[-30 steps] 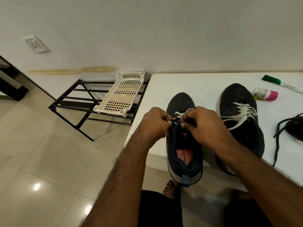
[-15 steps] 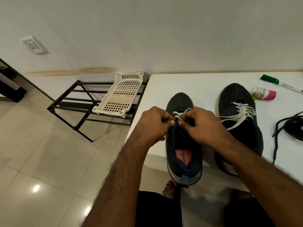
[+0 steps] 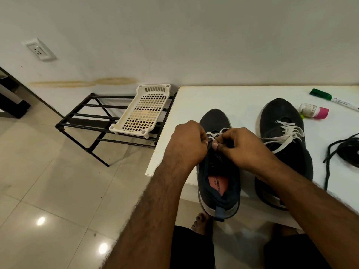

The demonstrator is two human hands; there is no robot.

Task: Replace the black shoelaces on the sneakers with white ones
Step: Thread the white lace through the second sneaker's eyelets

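Two dark sneakers stand on the white table, toes toward the wall. The left sneaker hangs its heel over the table's front edge, and a white lace shows at its lower eyelets. My left hand and my right hand meet over its tongue, both with curled fingers pinching the lace at the eyelet area; the exact grip is hidden by the fingers. The right sneaker carries a white lace threaded through its eyelets. A loose black lace lies coiled at the table's right edge.
A green marker and a small white bottle with a pink cap lie at the back right of the table. Left of the table, a black metal rack holds a white perforated tray on the tiled floor.
Both hands stay at the left sneaker's eyelets; the fingertips have shifted slightly as they work the lace. The shoes have not moved.
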